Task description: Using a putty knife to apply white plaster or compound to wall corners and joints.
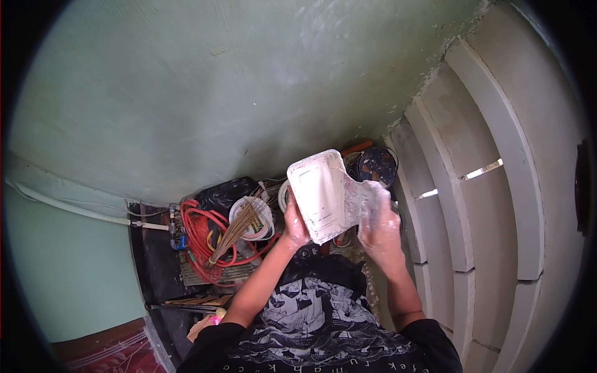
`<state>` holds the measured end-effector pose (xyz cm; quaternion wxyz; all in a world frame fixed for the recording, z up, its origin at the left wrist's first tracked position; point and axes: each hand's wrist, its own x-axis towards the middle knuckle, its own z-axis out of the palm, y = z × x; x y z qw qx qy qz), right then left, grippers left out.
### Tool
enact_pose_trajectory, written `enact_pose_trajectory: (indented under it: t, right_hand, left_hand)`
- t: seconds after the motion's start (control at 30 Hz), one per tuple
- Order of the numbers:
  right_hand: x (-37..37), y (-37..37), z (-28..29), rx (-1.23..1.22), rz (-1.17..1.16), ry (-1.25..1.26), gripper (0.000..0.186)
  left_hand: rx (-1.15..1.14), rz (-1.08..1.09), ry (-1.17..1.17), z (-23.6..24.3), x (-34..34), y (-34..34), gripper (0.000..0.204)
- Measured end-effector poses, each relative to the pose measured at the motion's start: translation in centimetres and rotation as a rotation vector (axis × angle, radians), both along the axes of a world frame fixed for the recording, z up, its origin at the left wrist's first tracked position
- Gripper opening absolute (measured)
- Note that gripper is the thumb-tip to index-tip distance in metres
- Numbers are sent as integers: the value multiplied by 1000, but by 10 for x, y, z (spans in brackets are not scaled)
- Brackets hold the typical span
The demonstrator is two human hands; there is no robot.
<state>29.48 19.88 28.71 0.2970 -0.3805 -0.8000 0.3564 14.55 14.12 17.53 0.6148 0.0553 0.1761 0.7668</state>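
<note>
In front of my chest my left hand [296, 220] grips a white rectangular tray [303, 180] by its left side. White paste coats the inside of the tray. My right hand [382, 235], smeared with the same white paste, is closed around a wide, flat scraper [356, 198]. The scraper's blade is also covered in paste and meets the tray's right edge. Its handle is hidden in my right hand.
A green wall [249, 93] rises ahead, and pale slatted panels [491, 211] stand on the right. Below left are a red hose [196, 239], a bundle of thin sticks [239, 231], a white bucket [264, 217] and a black bag [227, 194]. A dark, paint-spotted bucket [377, 165] stands beyond the tray.
</note>
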Motion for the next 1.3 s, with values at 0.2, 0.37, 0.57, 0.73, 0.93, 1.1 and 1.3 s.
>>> enact_pose_trajectory:
  t: [0.2,0.37,0.57,0.73,0.93,1.1,1.3]
  right_hand:
    - [-7,-7,-40,226,124,-103,46]
    - [-19,7,-56,271,132,123,47]
    - [-24,29,-36,176,129,175,46]
    - [-30,23,-31,92,-7,193,48]
    - [-29,20,-49,-57,-43,295,48]
    - [-27,27,-66,-142,-18,416,49]
    - [-27,38,-71,-287,66,510,48]
  left_hand:
    - [-142,214,208,1,24,-3,74]
    - [-125,193,264,-22,17,-8,75]
    - [-77,62,224,1,17,-13,75]
    - [-75,112,286,-19,15,-9,78]
    - [-61,219,406,-40,21,-7,77]
    - [-66,295,481,-47,26,-7,77]
    - [-79,283,508,-66,21,-11,79]
